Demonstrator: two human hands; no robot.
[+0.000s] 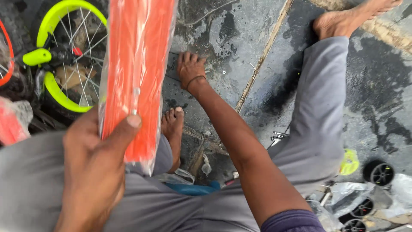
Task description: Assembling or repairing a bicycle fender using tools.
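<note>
The left hand (92, 172), closest to the camera, is clamped on an orange part wrapped in clear plastic (137, 73), held upright above the person's lap. The right hand (191, 68) reaches down with fingers spread on the dark stained floor (240, 38). A neon-yellow spoked wheel (64, 56) lies at the left.

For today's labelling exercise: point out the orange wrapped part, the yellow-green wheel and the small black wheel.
orange wrapped part (137, 64), head view, middle of its plastic-covered face.
yellow-green wheel (58, 92), head view, lower left of the rim.
small black wheel (380, 172), head view, on its hub.
</note>
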